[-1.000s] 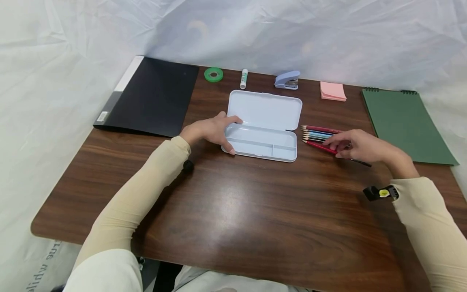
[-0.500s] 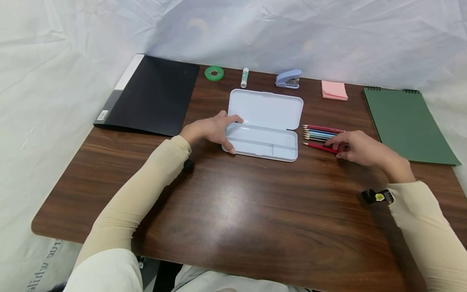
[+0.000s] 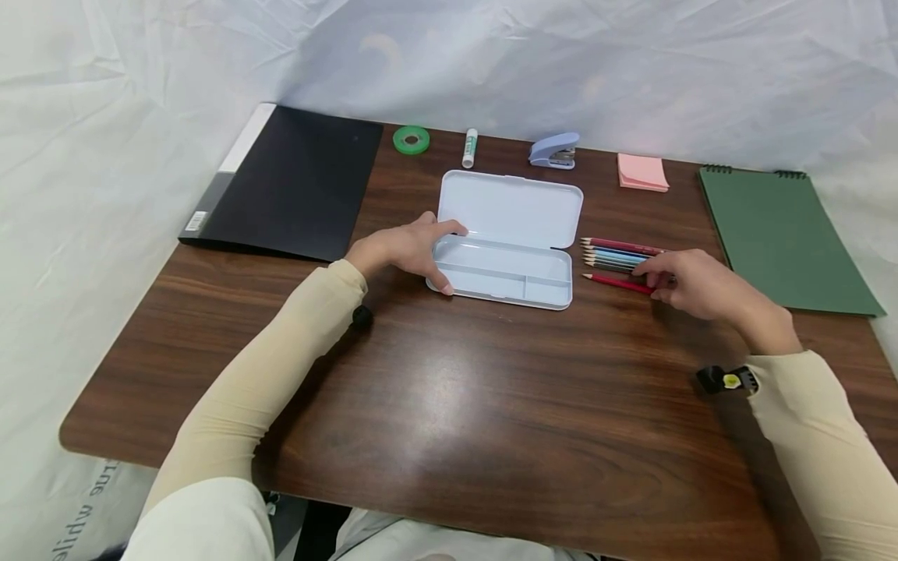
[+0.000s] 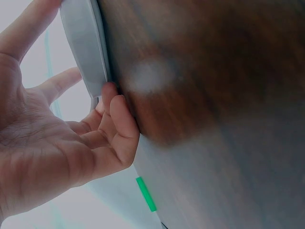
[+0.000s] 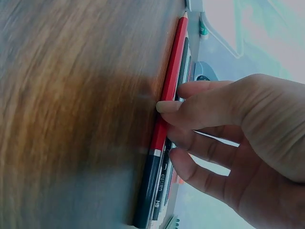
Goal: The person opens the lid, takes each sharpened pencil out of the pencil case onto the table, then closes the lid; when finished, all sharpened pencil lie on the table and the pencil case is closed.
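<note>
A pale blue-white pencil case (image 3: 547, 294) lies with its lid raised, its divided tray holding nothing. My left hand (image 3: 412, 248) grips its left end, thumb at the front rim and a finger by the hinge. In the left wrist view, curled fingertips (image 4: 120, 114) meet the case's edge. To the right, my right hand (image 3: 701, 287) pinches a red pencil (image 3: 617, 282) with a dark end. The right wrist view has the thumb (image 5: 174, 108) across its near side and other fingers behind. A row of several coloured pencils (image 3: 610, 257) lies just beyond, partly hidden by this hand.
A black folder (image 3: 295, 183) lies at the left. Along the back stand green tape (image 3: 403, 148), a glue stick (image 3: 470, 148), a pale blue stapler (image 3: 550, 152) and pink sticky notes (image 3: 641, 173). A green spiral notebook (image 3: 786, 241) is beyond my right hand.
The red pencil now sits a little farther from the row and more parallel to it. A dark pencil end below my right hand has gone out of sight. My left hand stays put.
</note>
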`<state>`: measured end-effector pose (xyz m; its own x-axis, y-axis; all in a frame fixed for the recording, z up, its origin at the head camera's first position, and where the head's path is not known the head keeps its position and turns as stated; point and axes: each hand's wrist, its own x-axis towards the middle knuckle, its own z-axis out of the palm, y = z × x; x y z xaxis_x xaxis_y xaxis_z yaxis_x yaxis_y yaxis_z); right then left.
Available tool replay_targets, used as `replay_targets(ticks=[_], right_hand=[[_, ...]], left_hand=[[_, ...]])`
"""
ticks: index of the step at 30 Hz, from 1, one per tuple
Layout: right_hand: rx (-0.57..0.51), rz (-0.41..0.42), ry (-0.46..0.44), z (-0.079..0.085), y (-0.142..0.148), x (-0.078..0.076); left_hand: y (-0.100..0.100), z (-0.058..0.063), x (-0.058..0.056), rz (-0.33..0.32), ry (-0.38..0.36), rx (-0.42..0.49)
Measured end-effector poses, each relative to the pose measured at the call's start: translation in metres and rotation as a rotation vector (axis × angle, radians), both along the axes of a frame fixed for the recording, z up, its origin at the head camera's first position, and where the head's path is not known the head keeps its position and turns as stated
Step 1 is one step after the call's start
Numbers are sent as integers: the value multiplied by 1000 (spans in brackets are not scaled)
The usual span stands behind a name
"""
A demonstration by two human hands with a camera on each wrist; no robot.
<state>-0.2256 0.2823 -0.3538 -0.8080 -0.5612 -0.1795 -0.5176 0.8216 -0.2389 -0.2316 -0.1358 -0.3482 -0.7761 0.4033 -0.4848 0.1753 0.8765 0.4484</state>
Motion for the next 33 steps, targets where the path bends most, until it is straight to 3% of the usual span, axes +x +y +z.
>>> replay_targets(ticks=[33], right_hand=[[-7,-17,123,-3,1,0]], left_hand=[[0,3,1,6,-10,6]])
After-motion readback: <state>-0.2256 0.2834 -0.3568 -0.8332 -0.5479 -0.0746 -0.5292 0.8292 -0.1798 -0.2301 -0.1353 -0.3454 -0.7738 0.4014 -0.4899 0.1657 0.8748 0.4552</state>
